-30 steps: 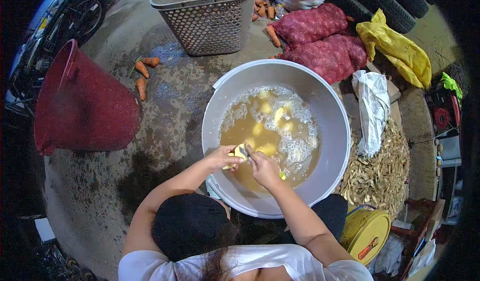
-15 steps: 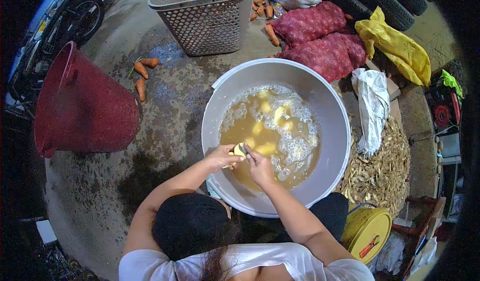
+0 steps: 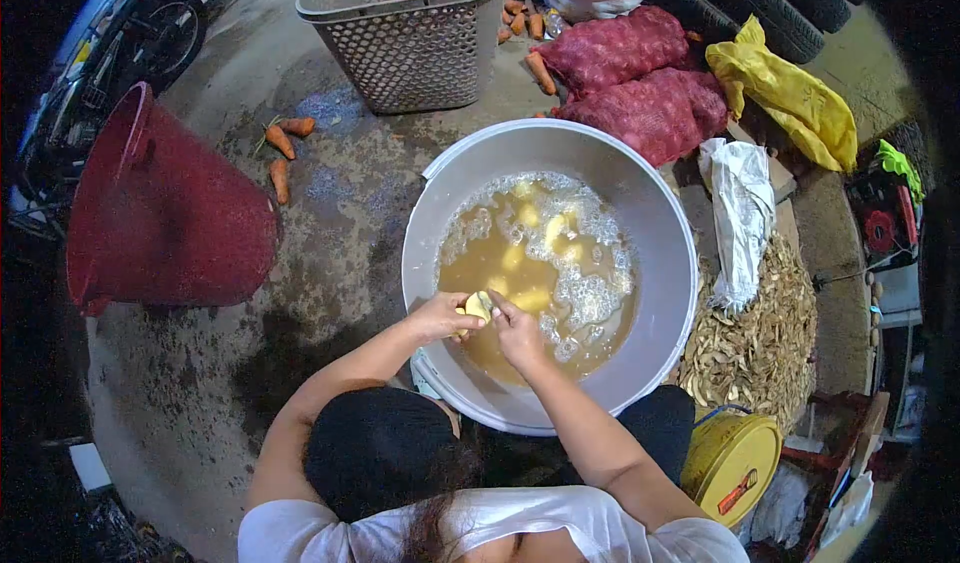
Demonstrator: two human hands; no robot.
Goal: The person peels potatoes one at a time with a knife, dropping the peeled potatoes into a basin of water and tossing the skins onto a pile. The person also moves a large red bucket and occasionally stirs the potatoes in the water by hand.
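Observation:
My left hand (image 3: 440, 317) grips a pale yellow peeled potato (image 3: 477, 306) over the near side of a big grey basin (image 3: 660, 233). My right hand (image 3: 518, 333) is closed around a small peeler or knife whose blade rests against the potato. The basin holds murky brown, foamy water with several peeled yellow potatoes (image 3: 530, 300) floating in it. Both forearms reach forward from my body over the basin's near rim.
A red basket (image 3: 165, 208) lies tipped at the left, with carrots (image 3: 282, 143) beside it. A grey mesh basket (image 3: 412, 25) stands behind. Red net sacks (image 3: 640, 83), a yellow bag (image 3: 790, 93), a white bag (image 3: 742, 213), a peel pile (image 3: 760, 343) and a yellow bucket (image 3: 730, 468) sit right.
My right hand has drawn slightly back toward me along the potato; my left hand has turned the potato a little. Nothing else has moved.

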